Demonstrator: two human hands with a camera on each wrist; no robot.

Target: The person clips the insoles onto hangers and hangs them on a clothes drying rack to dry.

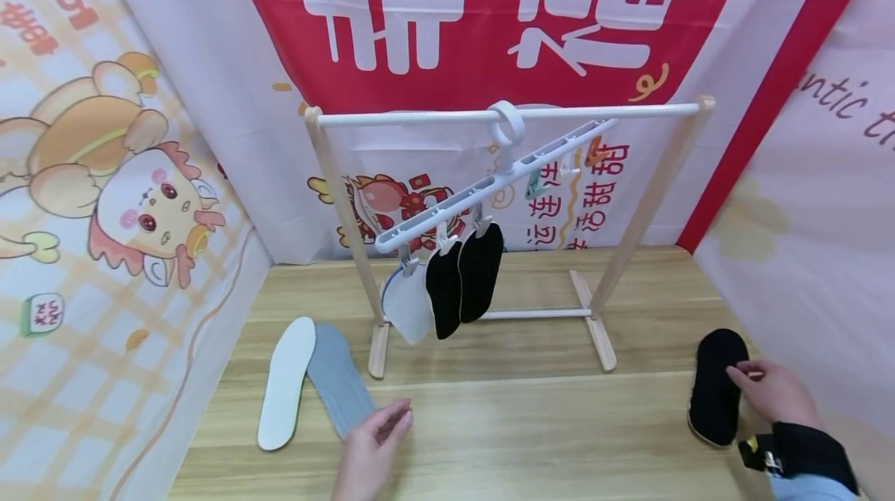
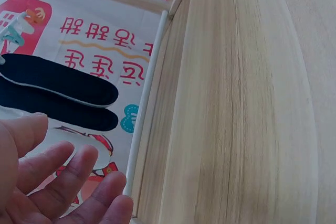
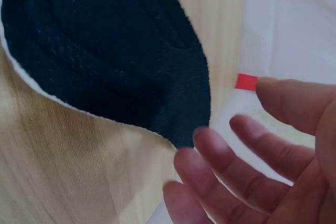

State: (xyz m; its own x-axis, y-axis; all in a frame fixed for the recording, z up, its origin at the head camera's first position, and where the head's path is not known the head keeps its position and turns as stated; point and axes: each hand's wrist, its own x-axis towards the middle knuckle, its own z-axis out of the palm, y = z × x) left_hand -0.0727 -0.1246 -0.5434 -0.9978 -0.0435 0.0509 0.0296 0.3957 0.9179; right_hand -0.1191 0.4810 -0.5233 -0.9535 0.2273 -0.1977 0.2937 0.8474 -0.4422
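Note:
My right hand [image 1: 776,392] hovers at the right edge of a single black insole [image 1: 715,400] on the table. In the right wrist view the thumb is apart from the loosely bent fingers, with nothing between them; the black insole [image 3: 110,45] has a pale edge. My left hand [image 1: 374,447] is by the lower end of a grey insole [image 1: 339,377], holding nothing, its fingers relaxed and spread in the left wrist view. A white insole [image 1: 287,384] lies against the grey one. Clipped to a white hanger [image 1: 447,206] are a white insole [image 1: 411,305] and two black insoles [image 1: 482,272].
The hanger hooks over the white bar [image 1: 405,118] of a wooden-legged rack [image 1: 646,206] at the back. A green clip [image 1: 535,184] and an orange clip [image 1: 596,151] hang at its far end. Printed cloth walls enclose the wooden table [image 1: 517,431].

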